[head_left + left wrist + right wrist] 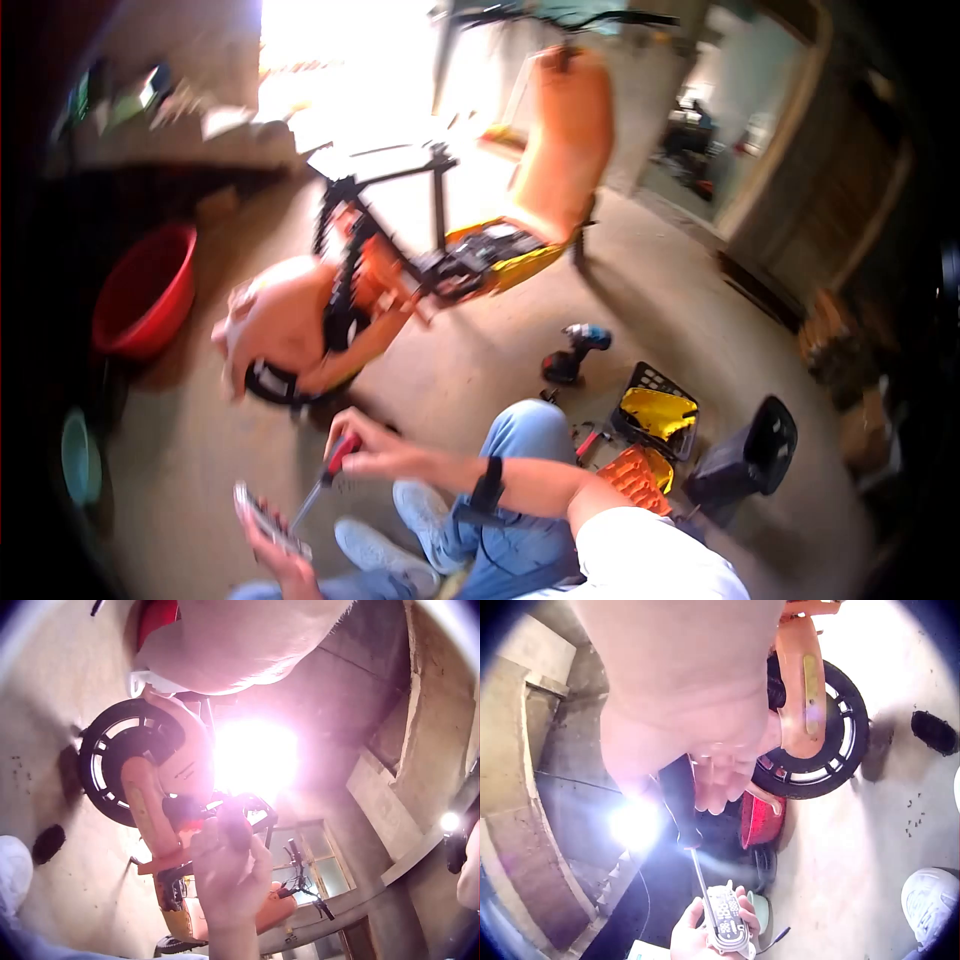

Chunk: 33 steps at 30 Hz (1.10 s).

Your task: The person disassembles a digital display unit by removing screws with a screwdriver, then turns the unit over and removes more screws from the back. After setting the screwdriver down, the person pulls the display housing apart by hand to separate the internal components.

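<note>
Concrete [480,370], right hand [375,455] grips screwdriver [318,490], seemingly touching left hand's [285,562] panel [262,518]

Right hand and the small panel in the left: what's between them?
A screwdriver: its thin shaft runs from the right hand down to the panel in the left hand. The right wrist view shows it plainest.
</note>
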Each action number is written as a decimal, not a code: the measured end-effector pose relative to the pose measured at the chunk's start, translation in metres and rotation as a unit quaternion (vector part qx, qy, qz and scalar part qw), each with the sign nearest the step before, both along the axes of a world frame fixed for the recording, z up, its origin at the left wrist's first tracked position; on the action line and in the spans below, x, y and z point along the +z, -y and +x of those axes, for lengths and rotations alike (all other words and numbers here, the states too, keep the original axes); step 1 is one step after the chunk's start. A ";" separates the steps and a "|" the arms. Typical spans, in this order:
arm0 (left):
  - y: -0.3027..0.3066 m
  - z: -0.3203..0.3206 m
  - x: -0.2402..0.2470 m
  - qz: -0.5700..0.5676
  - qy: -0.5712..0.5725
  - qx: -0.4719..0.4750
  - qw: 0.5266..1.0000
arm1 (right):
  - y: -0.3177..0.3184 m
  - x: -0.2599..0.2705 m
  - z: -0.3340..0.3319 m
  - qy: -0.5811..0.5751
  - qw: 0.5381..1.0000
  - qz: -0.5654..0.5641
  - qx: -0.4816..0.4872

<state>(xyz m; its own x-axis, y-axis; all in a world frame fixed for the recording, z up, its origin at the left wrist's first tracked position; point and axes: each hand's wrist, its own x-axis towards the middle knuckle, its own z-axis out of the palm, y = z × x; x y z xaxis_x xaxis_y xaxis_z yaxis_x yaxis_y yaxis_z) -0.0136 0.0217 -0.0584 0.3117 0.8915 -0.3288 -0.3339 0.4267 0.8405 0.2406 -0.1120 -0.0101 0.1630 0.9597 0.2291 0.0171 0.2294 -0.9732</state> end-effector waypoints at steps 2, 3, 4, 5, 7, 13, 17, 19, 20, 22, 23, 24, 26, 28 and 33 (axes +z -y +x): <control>0.010 0.008 0.015 -0.014 -0.010 0.007 1.000 | 0.002 0.005 -0.001 0.117 0.986 -0.010 -0.119; 0.012 0.003 0.009 -0.006 -0.003 -0.006 1.000 | 0.000 -0.012 0.001 0.041 0.994 -0.025 -0.095; 0.018 0.006 0.022 0.011 -0.021 -0.002 1.000 | 0.010 0.011 -0.002 -0.084 0.987 -0.122 -0.056; 0.019 0.004 0.022 -0.014 0.019 0.014 1.000 | 0.009 0.009 -0.003 -0.060 0.985 -0.154 -0.056; 0.019 0.006 0.024 -0.015 0.007 0.043 0.999 | 0.008 0.010 -0.001 -0.002 0.995 -0.091 -0.040; 0.017 0.006 0.035 -0.016 0.005 0.038 0.999 | 0.004 0.015 -0.006 0.015 0.991 -0.123 -0.056; 0.020 0.007 0.041 -0.032 0.004 0.031 0.999 | 0.007 0.015 -0.004 0.004 0.989 -0.129 -0.072; 0.020 0.007 0.042 -0.039 0.008 0.027 0.999 | 0.005 0.020 -0.014 -0.036 0.995 -0.066 -0.063; 0.020 0.007 0.042 -0.039 0.011 0.025 0.999 | 0.004 0.022 -0.015 -0.057 0.996 -0.056 -0.043; 0.017 0.006 0.038 -0.038 0.009 0.026 0.999 | 0.003 0.027 -0.017 -0.088 0.994 -0.067 -0.024; 0.017 0.005 0.036 -0.036 0.008 0.025 0.999 | 0.004 0.024 -0.012 -0.088 0.993 -0.069 -0.024; 0.017 0.005 0.038 -0.042 0.005 0.027 0.999 | 0.005 0.020 -0.005 -0.052 0.988 -0.140 -0.040; 0.017 0.005 0.037 -0.042 0.008 0.026 0.999 | 0.007 0.013 0.001 -0.009 0.981 -0.187 -0.056; 0.016 0.005 0.037 -0.043 0.011 0.026 0.999 | 0.003 0.014 -0.011 -0.025 0.991 -0.117 -0.068; 0.016 0.004 0.038 -0.045 0.009 0.030 0.999 | 0.000 0.028 -0.018 -0.038 0.996 -0.052 -0.067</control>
